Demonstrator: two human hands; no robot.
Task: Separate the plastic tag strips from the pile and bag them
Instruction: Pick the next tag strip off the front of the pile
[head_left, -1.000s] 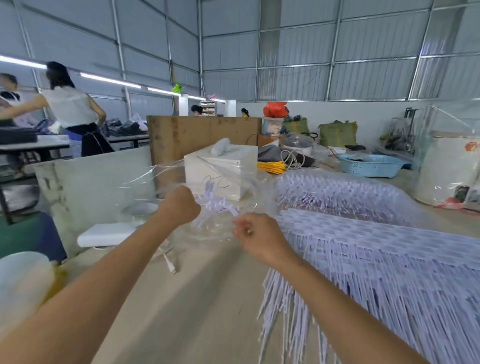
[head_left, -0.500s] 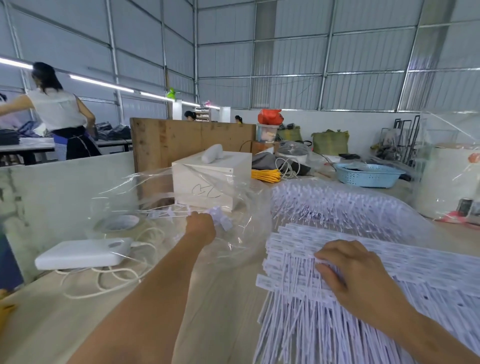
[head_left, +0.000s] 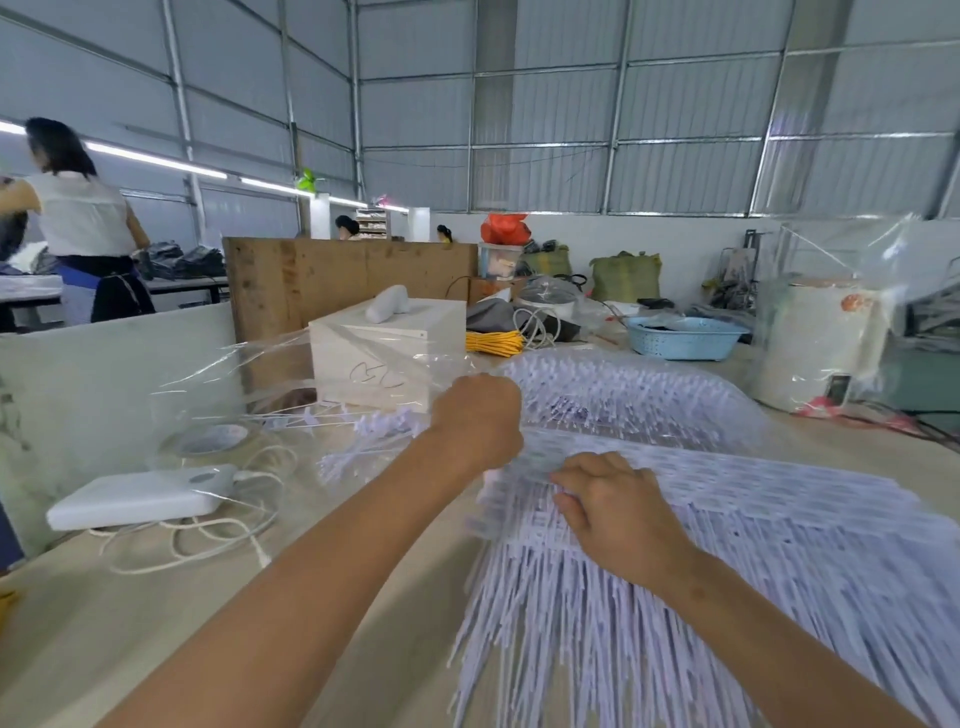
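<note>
White plastic tag strips (head_left: 727, 545) are fanned over the counter (head_left: 156, 623) at 3 o'clock, long axes toward 6. The nearer right hand (head_left: 618, 512) is curled onto their heads; the left hand (head_left: 480, 415) is fisted on the clear bag (head_left: 270, 374) at 11.

This is a factory packing floor inside a large shed with corrugated grey metal walls (head_left: 545, 104) on a steel frame and long fluorescent strip lights (head_left: 156, 161). A huge heap of white plastic tag strips (head_left: 753, 545) covers the right side of the pale wooden table (head_left: 156, 623); workers stand at other tables on the left.
</note>
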